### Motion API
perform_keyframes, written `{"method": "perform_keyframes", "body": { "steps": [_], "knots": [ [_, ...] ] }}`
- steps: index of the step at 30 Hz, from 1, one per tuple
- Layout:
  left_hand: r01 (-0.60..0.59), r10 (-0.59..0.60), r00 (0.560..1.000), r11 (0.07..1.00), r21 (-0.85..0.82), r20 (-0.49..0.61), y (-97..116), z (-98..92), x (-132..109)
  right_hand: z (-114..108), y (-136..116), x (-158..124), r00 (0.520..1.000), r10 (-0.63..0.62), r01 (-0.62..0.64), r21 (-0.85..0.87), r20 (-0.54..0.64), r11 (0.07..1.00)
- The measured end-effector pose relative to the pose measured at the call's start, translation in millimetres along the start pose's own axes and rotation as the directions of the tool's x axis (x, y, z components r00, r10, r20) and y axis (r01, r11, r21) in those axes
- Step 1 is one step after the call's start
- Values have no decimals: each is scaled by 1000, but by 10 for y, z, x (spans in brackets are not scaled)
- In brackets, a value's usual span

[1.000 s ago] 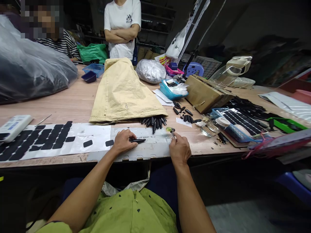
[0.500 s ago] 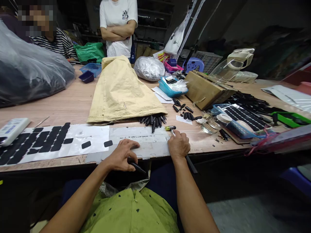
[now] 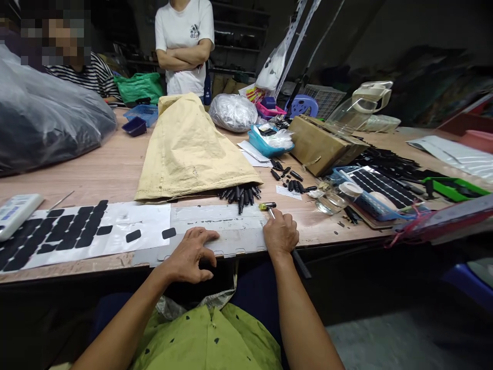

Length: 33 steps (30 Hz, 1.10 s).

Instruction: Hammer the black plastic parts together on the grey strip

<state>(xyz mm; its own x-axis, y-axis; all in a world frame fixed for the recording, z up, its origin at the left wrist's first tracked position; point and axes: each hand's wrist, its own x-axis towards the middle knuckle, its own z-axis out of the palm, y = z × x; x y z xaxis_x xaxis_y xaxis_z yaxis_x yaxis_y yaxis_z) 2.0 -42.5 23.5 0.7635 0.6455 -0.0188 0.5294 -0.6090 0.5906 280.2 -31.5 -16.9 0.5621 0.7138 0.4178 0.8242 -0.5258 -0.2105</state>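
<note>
My left hand is open at the table's front edge, thumb and fingers apart, with nothing between them. Its fingers rest close to the grey board. My right hand is closed round a small hammer. The hammer's yellow-green head lies at the board's right end, and its black handle sticks out below my wrist past the table edge. Several black tube-like parts poke out from a cream cloth bag behind the board. Below my left hand, the dark gap over my lap hides its contents.
To the left lie a white sheet of black stickers and a white device. On the right are loose black parts, a glass jar, a blue basket and a cardboard box. A person stands opposite, arms folded.
My left hand has let go of a black tube-like part, which is out of sight now, and its fingers have spread. My right hand keeps the hammer in place. The view has shifted slightly.
</note>
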Motion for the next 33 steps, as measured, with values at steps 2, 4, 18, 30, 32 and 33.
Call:
{"method": "perform_keyframes", "body": {
  "steps": [2, 4, 18, 30, 32, 33],
  "knots": [
    [28, -30, 999, 997, -73, -26, 16, -18, 82, 3, -4, 2, 1000, -7, 7, -8, 0, 1000],
    [41, -55, 995, 985, -168, -81, 34, -35, 248, 0, -8, 4, 1000, -15, 15, -13, 11, 1000],
    [562, -517, 722, 826, -45, -461, 123, -88, 1963, -46, -36, 23, 997, 4, -3, -22, 77, 1000],
    [327, -341, 861, 939, -104, -376, -152, -126, 971, -73, -41, 15, 996, 17, -16, -12, 93, 1000],
    [287, -305, 879, 952, -103, -368, -201, -53, 786, -76, -41, 14, 996, 16, -16, -10, 91, 1000],
    [262, -279, 885, 960, -97, -373, -222, -17, 729, -77, -38, 18, 996, 18, -18, -5, 93, 1000]
  ]
}}
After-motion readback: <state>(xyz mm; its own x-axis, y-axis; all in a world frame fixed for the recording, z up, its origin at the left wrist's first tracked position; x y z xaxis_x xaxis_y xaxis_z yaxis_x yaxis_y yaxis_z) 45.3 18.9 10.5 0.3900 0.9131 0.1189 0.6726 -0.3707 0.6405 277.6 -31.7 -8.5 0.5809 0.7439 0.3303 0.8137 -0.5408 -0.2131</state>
